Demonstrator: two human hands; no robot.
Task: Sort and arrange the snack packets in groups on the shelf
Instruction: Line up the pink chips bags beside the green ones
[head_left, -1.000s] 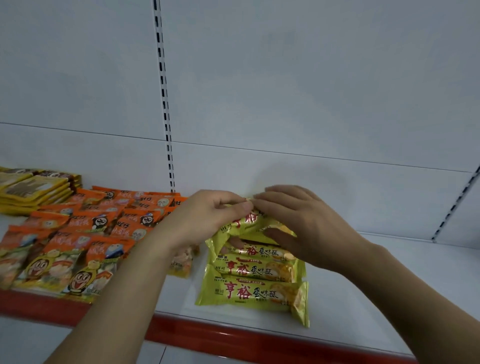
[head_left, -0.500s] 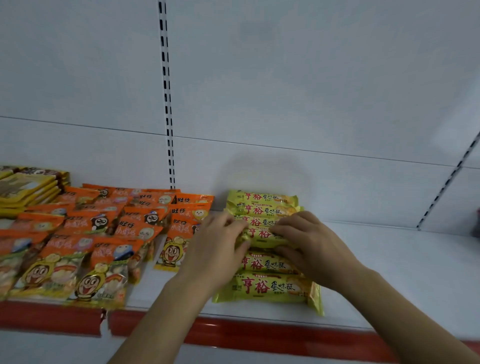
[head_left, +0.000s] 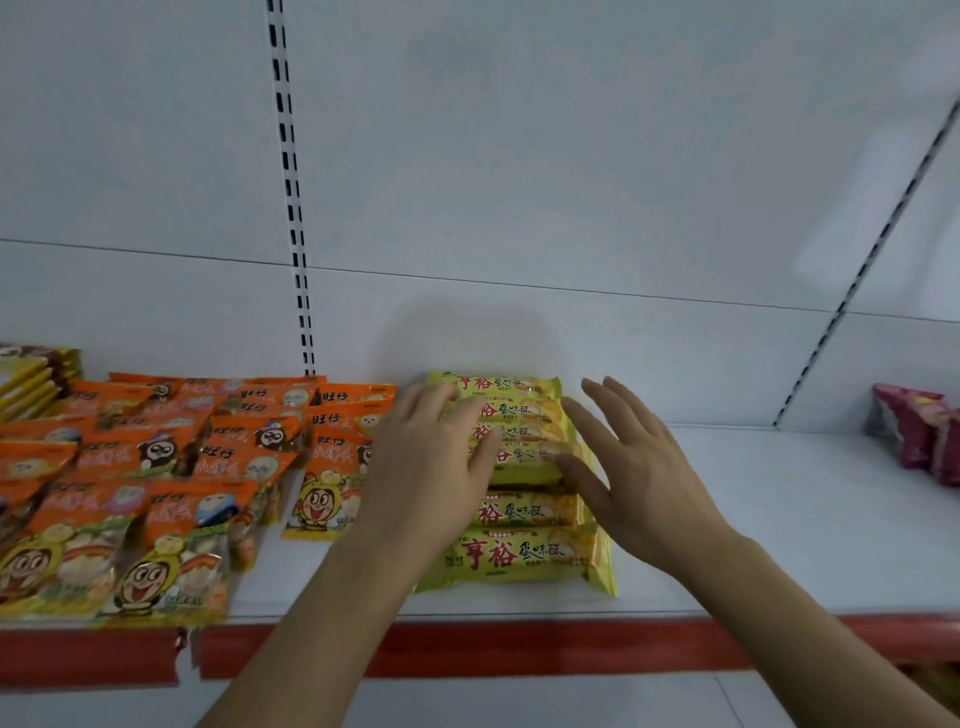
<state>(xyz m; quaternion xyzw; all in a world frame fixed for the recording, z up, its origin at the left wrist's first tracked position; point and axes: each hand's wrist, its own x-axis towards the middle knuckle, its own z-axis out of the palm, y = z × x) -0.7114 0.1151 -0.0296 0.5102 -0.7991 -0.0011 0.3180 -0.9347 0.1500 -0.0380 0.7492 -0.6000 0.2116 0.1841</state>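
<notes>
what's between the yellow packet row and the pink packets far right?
Head view: only bare white shelf between the yellow packets and pink packets.

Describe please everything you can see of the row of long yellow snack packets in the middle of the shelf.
The row of long yellow snack packets lies flat on the white shelf, about six glossy foil-like wrappers side by side from the back wall to the red front edge. Each bears red and dark characters. The left hand rests on their left ends; the right hand, fingers spread, touches the right side. Orange packets lie just left, apart.

yellow packets (head_left: 519, 558) "亨裕 蛋味酥", orange packets (head_left: 249, 457) "旺仔"
</notes>
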